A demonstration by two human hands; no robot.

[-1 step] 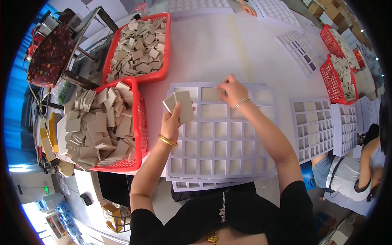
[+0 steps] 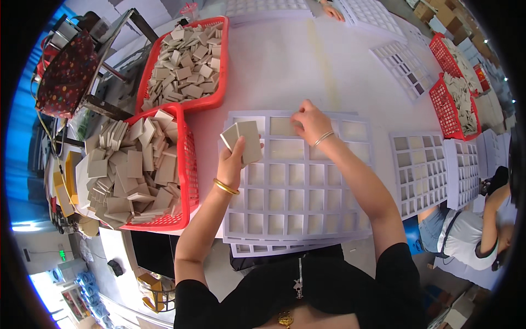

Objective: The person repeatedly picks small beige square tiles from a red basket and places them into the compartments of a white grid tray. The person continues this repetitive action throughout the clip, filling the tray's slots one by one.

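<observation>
My left hand (image 2: 233, 156) grips a small stack of flat beige rectangular pieces (image 2: 249, 140), fanned slightly apart, over the left side of a white grid tray (image 2: 263, 183). At the tray's far row, my right hand (image 2: 311, 125) has its fingers curled together, the tips down at the right edge of a wide compartment. A pale flat piece (image 2: 282, 126) shows in that compartment. Whatever lies between those fingertips is hidden. Other compartments look lined with pale pieces. More white trays (image 2: 257, 251) are stacked beneath this one, slightly offset.
Two red baskets (image 2: 189, 164) heaped with loose beige pieces (image 2: 134, 170) stand at the left. On the right are more grid trays (image 2: 419, 164) and red baskets (image 2: 446, 107). A co-worker's hand (image 2: 332, 12) shows at the far edge; another person (image 2: 466, 236) is at the right.
My left hand and its stack of pieces have shifted very slightly to the right. My right hand has barely moved, staying at the same compartment.
</observation>
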